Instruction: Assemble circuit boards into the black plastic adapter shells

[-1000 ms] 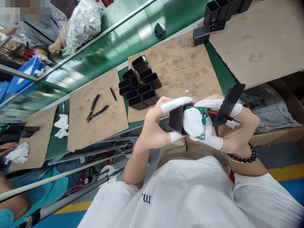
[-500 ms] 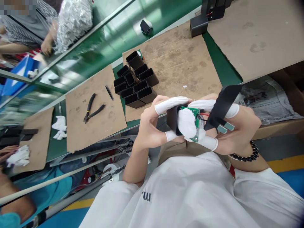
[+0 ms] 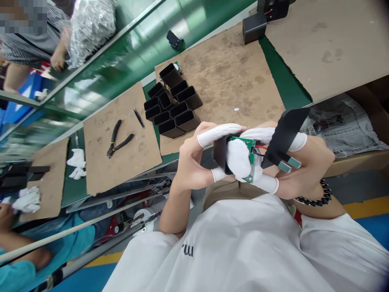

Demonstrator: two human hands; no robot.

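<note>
My left hand (image 3: 194,158), with white finger covers, grips a black rectangular housing (image 3: 221,154) between thumb and fingers. My right hand (image 3: 304,166), also with finger covers and a beaded bracelet, pinches a green circuit board (image 3: 251,162) bearing a lump of white material (image 3: 238,159). The board's left side lies at the housing's open end. Red and black wires run from the board to a black end plate (image 3: 284,136) with two metal prongs (image 3: 289,163), which leans against my right fingers. Several black housings (image 3: 174,107) stand on the cardboard beyond my left hand.
Black-handled cutters (image 3: 117,140) and a dark pen-like tool (image 3: 139,118) lie on the left cardboard (image 3: 97,162). A small black part (image 3: 174,39) rests on the green surface (image 3: 146,52). Other people are at the left; a newspaper-lined box (image 3: 349,162) is at the right.
The small black part on the green surface has shifted left and turned. The person at lower left has moved a hand. Both my hands and the pieces they hold have barely moved.
</note>
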